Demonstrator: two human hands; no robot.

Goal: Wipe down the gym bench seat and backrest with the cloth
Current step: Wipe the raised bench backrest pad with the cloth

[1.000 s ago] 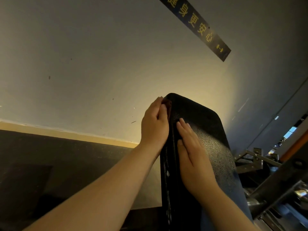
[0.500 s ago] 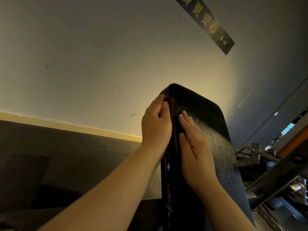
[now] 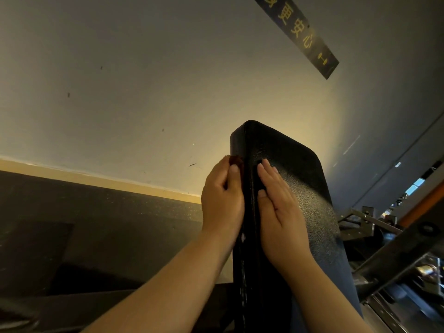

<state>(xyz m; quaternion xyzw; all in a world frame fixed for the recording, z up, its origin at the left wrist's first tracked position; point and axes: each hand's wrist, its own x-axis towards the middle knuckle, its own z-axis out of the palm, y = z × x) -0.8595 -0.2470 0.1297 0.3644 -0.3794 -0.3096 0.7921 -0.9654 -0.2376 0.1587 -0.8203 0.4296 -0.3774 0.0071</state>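
The black textured backrest (image 3: 295, 164) of the gym bench rises in the middle of the view. My left hand (image 3: 222, 200) grips a dark red cloth (image 3: 236, 161) against the backrest's left side edge; only a small bit of the cloth shows above my fingers. My right hand (image 3: 280, 210) lies flat on the front face of the backrest, fingers straight and together, close to the left edge. The seat is not in view.
A pale wall (image 3: 144, 92) stands behind the bench, with a dark sign strip (image 3: 310, 37) at the upper right. Dark floor (image 3: 96, 224) lies to the left. Metal gym frame parts (image 3: 384, 236) crowd the right side.
My left hand with the cloth has slid down the backrest's left edge, away from its top corner. My right hand stays flat on the front face.
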